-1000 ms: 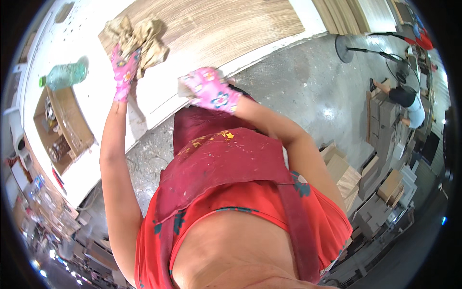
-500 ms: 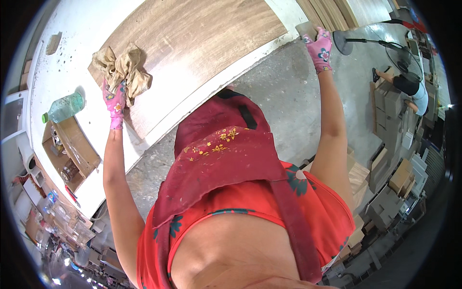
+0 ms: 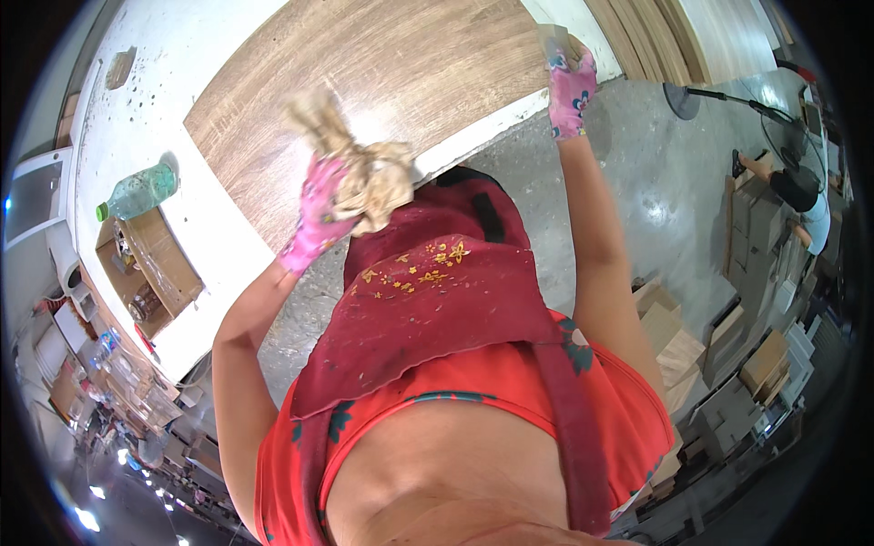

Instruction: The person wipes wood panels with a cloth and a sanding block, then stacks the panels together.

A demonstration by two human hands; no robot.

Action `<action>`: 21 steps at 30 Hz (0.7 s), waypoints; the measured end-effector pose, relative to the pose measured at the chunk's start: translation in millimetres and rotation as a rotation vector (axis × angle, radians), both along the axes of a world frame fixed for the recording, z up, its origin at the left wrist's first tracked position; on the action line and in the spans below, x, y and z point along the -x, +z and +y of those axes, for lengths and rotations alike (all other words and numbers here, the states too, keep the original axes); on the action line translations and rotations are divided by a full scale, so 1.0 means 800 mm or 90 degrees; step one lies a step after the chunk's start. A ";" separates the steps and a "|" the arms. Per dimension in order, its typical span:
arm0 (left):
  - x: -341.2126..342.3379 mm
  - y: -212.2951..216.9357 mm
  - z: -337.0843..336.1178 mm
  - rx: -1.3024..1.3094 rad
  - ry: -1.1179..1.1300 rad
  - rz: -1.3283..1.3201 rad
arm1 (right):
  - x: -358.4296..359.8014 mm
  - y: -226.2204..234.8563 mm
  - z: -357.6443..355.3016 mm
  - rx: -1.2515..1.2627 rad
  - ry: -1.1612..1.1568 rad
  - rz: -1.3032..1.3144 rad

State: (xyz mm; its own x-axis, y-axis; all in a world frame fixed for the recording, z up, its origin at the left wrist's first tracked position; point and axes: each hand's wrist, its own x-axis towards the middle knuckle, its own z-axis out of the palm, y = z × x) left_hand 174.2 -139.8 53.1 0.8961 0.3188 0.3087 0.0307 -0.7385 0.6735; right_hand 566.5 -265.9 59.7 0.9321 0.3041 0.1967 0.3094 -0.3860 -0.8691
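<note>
Wood-grain board (image 3: 382, 82) is the big thing in my view, lying flat on the white counter (image 3: 137, 118) with its long axis running left to right across the top of the frame. My left hand (image 3: 319, 214), in a pink flowered glove, is bunched tight around a crumpled tan rag (image 3: 364, 173), and the rag sits lifted just over the board's near edge, more or less at its middle. So the board lies straight ahead of and under that hand. My right hand (image 3: 569, 77), same kind of glove, is out at the board's far right corner with its fingers curled over the edge there, looks like a grip on the board itself. Green bottle (image 3: 137, 191) lies on its side on the counter, well off to the left of the rag, next to an open cardboard box (image 3: 150, 264).
</note>
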 end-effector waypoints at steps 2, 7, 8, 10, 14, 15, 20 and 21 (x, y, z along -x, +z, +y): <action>-0.073 0.007 -0.003 0.051 -0.030 0.071 | -0.005 -0.001 0.001 -0.128 0.006 0.074; -0.245 -0.024 -0.026 0.001 -0.066 -0.039 | -0.031 -0.048 -0.007 -0.288 -0.013 0.168; -0.275 -0.011 -0.030 -0.027 -0.074 0.043 | -0.040 -0.064 -0.012 -0.300 -0.018 0.178; -0.321 0.006 -0.031 -0.087 -0.060 -0.066 | -0.047 -0.075 -0.021 -0.316 0.016 0.229; -0.403 -0.003 -0.053 -0.107 -0.069 -0.006 | -0.045 -0.068 -0.041 -0.313 0.021 0.250; -0.420 -0.010 -0.054 -0.116 -0.065 0.026 | -0.048 -0.064 -0.044 -0.342 -0.005 0.256; -0.461 -0.031 -0.055 -0.137 -0.046 0.107 | -0.060 -0.028 -0.075 -0.292 -0.099 -0.012; -0.463 -0.030 -0.059 -0.131 -0.063 0.099 | -0.068 -0.028 -0.099 -0.191 -0.112 -0.194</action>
